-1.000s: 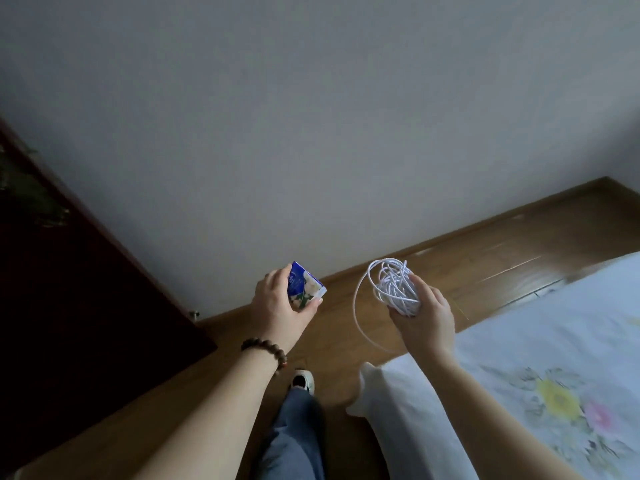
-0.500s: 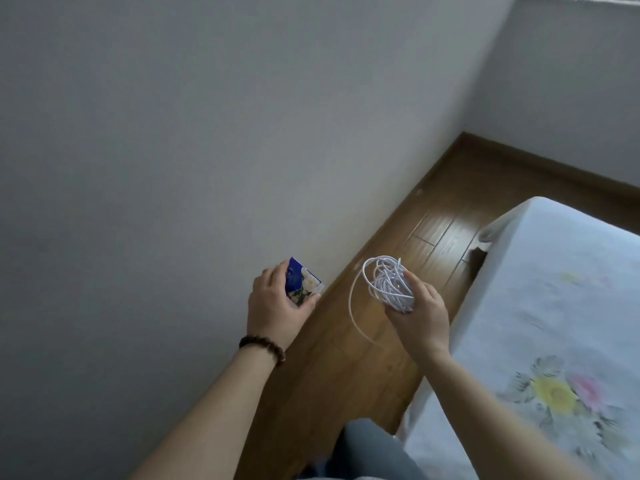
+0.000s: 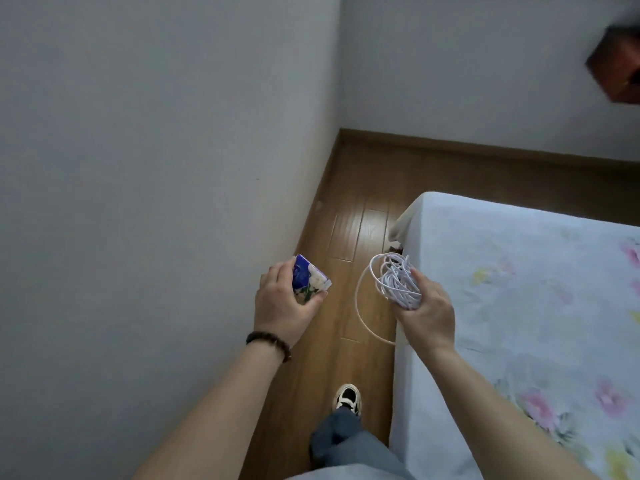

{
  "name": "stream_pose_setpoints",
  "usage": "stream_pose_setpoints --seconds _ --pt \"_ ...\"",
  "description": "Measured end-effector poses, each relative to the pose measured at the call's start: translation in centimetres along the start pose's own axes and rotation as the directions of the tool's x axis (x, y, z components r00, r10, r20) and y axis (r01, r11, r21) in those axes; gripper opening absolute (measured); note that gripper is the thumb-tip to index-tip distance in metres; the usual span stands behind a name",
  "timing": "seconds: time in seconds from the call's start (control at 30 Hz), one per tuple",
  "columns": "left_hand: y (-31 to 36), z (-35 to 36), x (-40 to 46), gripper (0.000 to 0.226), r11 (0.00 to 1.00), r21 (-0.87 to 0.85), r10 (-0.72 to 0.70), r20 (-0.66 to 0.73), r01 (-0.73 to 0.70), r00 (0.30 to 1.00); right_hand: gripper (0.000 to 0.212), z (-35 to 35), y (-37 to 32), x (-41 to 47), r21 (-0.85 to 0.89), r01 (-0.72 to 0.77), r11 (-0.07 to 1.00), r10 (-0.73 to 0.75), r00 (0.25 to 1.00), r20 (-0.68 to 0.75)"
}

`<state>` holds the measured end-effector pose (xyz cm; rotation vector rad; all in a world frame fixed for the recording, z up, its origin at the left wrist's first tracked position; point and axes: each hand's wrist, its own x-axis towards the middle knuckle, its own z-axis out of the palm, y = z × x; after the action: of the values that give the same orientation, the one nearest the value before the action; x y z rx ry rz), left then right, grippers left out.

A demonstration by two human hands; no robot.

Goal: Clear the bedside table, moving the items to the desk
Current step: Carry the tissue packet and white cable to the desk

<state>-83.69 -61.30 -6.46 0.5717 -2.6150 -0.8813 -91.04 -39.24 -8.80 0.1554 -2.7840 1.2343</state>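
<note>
My left hand [image 3: 282,306], with a bead bracelet on the wrist, holds a small blue and white tissue pack [image 3: 309,278] with a flower print. A bundle of coiled white cable [image 3: 398,282] is gripped in my right hand [image 3: 427,315], and one loose loop hangs down over the floor. Both hands are held out in front of me, over the strip of floor between the wall and the bed. Neither the bedside table nor the desk is clearly in view.
A white wall [image 3: 156,168] runs along my left. A bed with a pale floral sheet [image 3: 536,289] fills the right. A narrow wooden floor strip [image 3: 353,237] leads ahead to the far wall. A dark red-brown piece of furniture [image 3: 616,67] shows at top right. My shoe [image 3: 347,400] is below.
The view has swung to the right: the dark furniture on the left is gone, the room corner and more of the bed appear. Both hands keep their grips.
</note>
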Motion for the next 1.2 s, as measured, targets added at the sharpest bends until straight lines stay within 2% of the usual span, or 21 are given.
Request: stream_pose_setpoints --seconds 0.27,0.57,0.77,1.0,1.2 --pt "6.1 6.7 17.4 0.074 0.995 -0.04 0.088 0.063 -0.086 0.994 0.06 -0.7 1.8 17.3 -0.029 -0.101 0.994 0.097 0.989 -0.112" --pt "8.0 14.3 34.7 0.074 0.989 -0.042 0.147 0.139 -0.142 0.979 0.063 1.4 3.3 33.6 0.016 -0.137 0.99 0.138 0.975 -0.172" --pt "8.9 20.4 50.6 0.074 0.98 -0.038 0.201 0.183 -0.197 0.962 0.06 5.1 3.4 48.5 0.029 -0.164 0.986 0.166 0.955 -0.244" --pt "13.6 25.7 67.8 0.075 0.964 -0.049 0.267 0.242 -0.263 0.933 0.059 6.7 2.2 65.6 0.036 -0.25 0.967 0.25 0.922 -0.296" --pt "18.9 31.6 76.8 0.075 0.943 -0.097 0.331 0.316 -0.317 0.889 0.063 5.2 4.1 74.6 0.05 -0.326 0.944 0.32 0.867 -0.382"
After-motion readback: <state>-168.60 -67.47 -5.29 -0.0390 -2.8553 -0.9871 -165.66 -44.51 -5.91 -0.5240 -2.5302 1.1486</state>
